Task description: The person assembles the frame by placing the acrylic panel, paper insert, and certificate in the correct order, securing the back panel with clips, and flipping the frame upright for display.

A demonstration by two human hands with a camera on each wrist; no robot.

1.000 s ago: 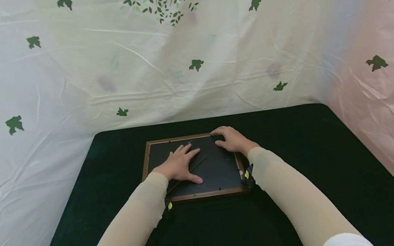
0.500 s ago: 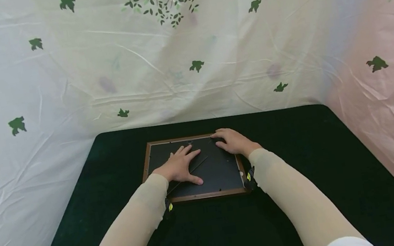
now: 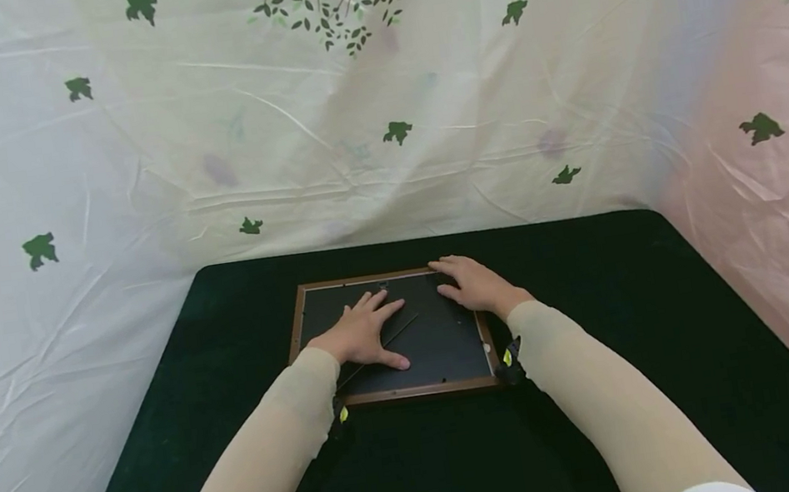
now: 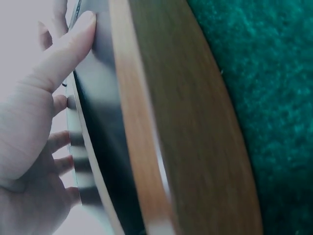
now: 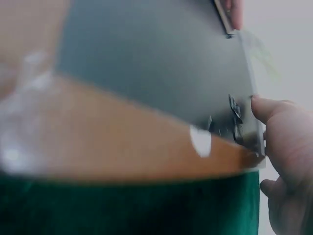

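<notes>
A picture frame (image 3: 415,392) with a brown wooden rim lies back side up, its black backing board (image 3: 447,348) showing. My left hand (image 3: 361,333) rests spread on the left half of this board, its thumb pointing to the right. From under that hand a thin dark diagonal strip (image 3: 402,329) runs across the board. At the far right corner, my right hand (image 3: 476,285) touches the frame, fingers reaching over the far edge and thumb near the board. Small dark metal tabs (image 5: 236,115) stand up near the rim in the right wrist view.
The frame lies on a dark green cloth-covered table (image 3: 441,466). Behind it hangs a pale curtain (image 3: 322,164) printed with leaves and birds. A white spot (image 5: 200,141) marks the wooden rim near the right hand.
My right hand has shifted slightly to the right along the frame's far edge. My left hand stays in place on the backing board.
</notes>
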